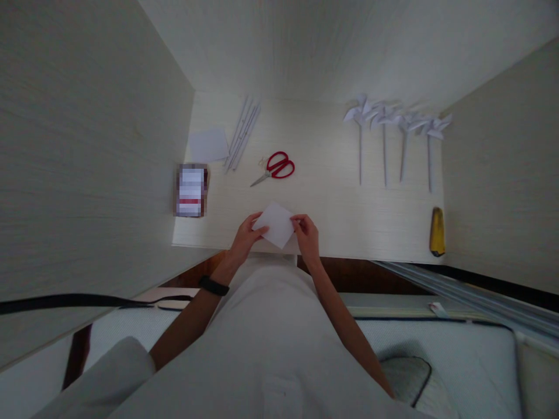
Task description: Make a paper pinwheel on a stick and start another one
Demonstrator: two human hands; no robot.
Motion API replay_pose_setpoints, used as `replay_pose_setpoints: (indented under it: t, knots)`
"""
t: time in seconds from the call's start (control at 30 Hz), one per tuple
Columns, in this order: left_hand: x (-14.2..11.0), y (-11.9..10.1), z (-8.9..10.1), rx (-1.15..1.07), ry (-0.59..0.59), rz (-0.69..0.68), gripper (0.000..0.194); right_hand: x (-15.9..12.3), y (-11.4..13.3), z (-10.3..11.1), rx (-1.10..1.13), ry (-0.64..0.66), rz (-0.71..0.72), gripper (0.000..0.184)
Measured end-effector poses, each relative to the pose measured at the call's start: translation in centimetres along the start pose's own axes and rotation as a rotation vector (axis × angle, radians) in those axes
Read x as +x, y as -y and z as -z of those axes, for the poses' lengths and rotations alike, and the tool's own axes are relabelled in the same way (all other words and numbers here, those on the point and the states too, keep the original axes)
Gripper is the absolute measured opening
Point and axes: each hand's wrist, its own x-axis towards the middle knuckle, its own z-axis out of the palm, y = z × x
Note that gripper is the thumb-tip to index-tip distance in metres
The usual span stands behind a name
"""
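Note:
A square sheet of white paper (276, 226), turned like a diamond, is held up over the front part of the table. My left hand (250, 234) grips its left corner, thumb on top and fingers behind. At the right corner my right hand (306, 231) pinches the sheet between thumb and fingers. Just beyond the paper lie scissors (279, 166) with red handles, blades pointing left toward me. Some small pale bits (262, 162) rest beside the scissors, too small to name.
Several white paper sticks (243, 135) and white paper (208, 144) lie at the back left, near a blurred-out box-like object (191, 191). Several paper pinwheels (361, 113) line the back right. A yellow-and-black tool (437, 231) lies at the right edge. Walls enclose the table (332, 198) on three sides.

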Motion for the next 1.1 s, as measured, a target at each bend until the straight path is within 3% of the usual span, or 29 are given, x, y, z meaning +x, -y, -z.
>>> replay_pose_setpoints:
  t: [0.5, 0.77, 1.1]
  knots:
    - [-1.4, -0.8, -0.8, 0.082, 0.041, 0.017, 0.029, -0.6, 0.8, 0.8, 0.087, -0.099, -0.043, 0.028]
    - [-1.9, -1.5, -1.8, 0.077, 0.1, 0.069, 0.028, -0.2, 3.0, 1.1, 0.162, -0.171, 0.001, 0.031]
    - [-3.8, -2.5, -1.9, -0.02, 0.044, 0.105, 0.03, -0.3, 5.0, 0.7, 0.226, 0.021, 0.092, 0.036]
